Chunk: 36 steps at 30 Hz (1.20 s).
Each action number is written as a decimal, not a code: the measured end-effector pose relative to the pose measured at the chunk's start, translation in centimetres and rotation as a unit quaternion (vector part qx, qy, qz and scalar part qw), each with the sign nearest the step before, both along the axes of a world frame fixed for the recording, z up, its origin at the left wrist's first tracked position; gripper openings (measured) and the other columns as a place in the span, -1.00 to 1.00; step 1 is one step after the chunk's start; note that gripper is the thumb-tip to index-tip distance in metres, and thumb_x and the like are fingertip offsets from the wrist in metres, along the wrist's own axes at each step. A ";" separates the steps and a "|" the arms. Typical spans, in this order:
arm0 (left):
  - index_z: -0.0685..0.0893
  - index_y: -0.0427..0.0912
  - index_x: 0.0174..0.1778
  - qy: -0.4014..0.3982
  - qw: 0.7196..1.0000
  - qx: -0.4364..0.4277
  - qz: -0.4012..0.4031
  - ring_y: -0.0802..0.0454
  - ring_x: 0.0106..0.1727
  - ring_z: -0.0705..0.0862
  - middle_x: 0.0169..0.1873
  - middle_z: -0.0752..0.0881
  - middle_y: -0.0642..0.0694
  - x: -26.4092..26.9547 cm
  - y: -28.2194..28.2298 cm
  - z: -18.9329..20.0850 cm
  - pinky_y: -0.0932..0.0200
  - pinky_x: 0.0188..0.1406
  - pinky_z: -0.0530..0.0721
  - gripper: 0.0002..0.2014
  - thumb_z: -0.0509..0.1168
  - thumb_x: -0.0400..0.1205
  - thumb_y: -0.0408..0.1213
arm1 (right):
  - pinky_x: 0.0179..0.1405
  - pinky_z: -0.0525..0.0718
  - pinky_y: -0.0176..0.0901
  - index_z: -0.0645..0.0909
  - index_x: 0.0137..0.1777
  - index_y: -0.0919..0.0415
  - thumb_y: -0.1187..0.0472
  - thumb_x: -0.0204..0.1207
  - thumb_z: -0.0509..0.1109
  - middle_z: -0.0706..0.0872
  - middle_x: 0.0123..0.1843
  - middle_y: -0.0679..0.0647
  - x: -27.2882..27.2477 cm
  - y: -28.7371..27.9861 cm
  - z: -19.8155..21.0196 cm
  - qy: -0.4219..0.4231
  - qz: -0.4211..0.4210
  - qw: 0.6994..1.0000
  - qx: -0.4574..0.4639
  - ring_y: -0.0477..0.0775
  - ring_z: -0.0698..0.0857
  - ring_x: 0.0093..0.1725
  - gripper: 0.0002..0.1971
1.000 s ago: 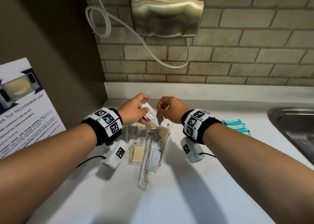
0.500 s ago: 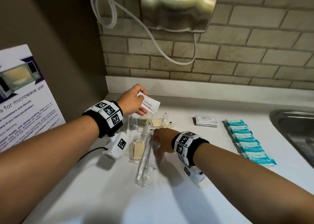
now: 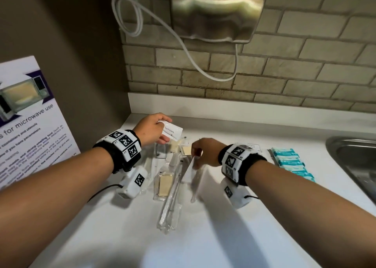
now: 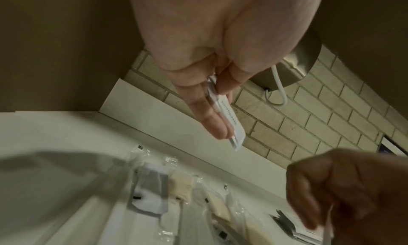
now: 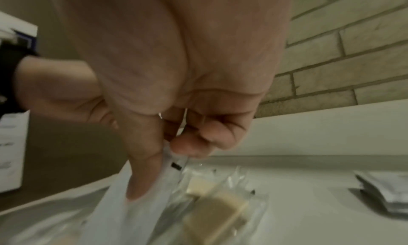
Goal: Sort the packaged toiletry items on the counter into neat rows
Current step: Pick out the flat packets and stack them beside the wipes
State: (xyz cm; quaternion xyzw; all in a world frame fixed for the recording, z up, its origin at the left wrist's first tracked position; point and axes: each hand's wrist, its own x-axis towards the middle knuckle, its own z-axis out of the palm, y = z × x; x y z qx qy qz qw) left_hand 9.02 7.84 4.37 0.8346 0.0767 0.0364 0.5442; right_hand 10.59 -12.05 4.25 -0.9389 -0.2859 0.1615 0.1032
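My left hand [image 3: 151, 132] holds white toothpaste sachets [image 3: 172, 130] above the back of the counter; the left wrist view shows them pinched between thumb and fingers [image 4: 227, 116]. My right hand [image 3: 205, 152] pinches the top end of a long clear toothbrush packet [image 3: 190, 171] lifted over the pile; the right wrist view shows the packet [image 5: 141, 193] between thumb and forefinger. Below lies a heap of clear packets: a soap bar [image 3: 165, 184], another toothbrush packet [image 3: 169, 208], more soaps [image 3: 186, 150].
A stack of white sachets [image 3: 253, 146] and a row of teal packets [image 3: 291, 164] lie on the white counter [image 3: 203, 237] to the right. A steel sink [image 3: 354, 166] is at far right. A hand dryer [image 3: 215, 11] hangs on the brick wall; a microwave notice [image 3: 26, 125] stands left.
My right hand left the sachets, dropped to the pile, took the end of a toothbrush packet and has begun lifting it. My left hand kept the sachets, barely moving.
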 end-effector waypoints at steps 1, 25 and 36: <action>0.60 -0.12 0.12 0.003 1.000 -0.001 0.004 -0.12 -0.34 0.75 0.08 0.66 -0.38 0.1 0.2 -0.1 0.19 -0.42 0.78 -0.65 -0.05 0.71 -0.50 | -0.10 0.67 -0.13 0.65 -0.05 0.18 0.23 0.37 0.58 0.77 0.05 0.12 0.5 -0.3 0.6 0.000 -0.019 0.999 0.037 0.11 0.71 -0.08 -0.79; 0.59 -0.16 0.11 0.010 0.997 -0.066 0.028 -0.19 -0.23 0.73 0.03 0.70 -0.36 0.9 -0.2 -1.4 0.03 -0.26 0.77 -0.61 -0.09 0.67 -0.57 | -0.17 0.66 -0.30 0.52 0.00 0.17 0.64 0.30 0.51 0.64 -0.08 0.06 3.0 0.1 1.3 0.086 -0.150 0.896 0.409 -0.04 0.60 -0.23 -0.56; 0.61 -0.28 0.18 0.017 0.995 -0.099 -0.004 -0.12 -0.35 0.73 -0.18 0.71 -0.26 -0.2 -0.7 -1.0 0.20 -0.44 0.75 -0.71 -0.01 0.74 -0.40 | -0.42 0.72 -0.33 0.54 -0.03 0.15 0.59 0.45 0.43 0.66 -0.17 -0.05 3.2 0.8 2.2 0.139 -0.125 0.878 0.441 -0.05 0.67 -0.29 -0.68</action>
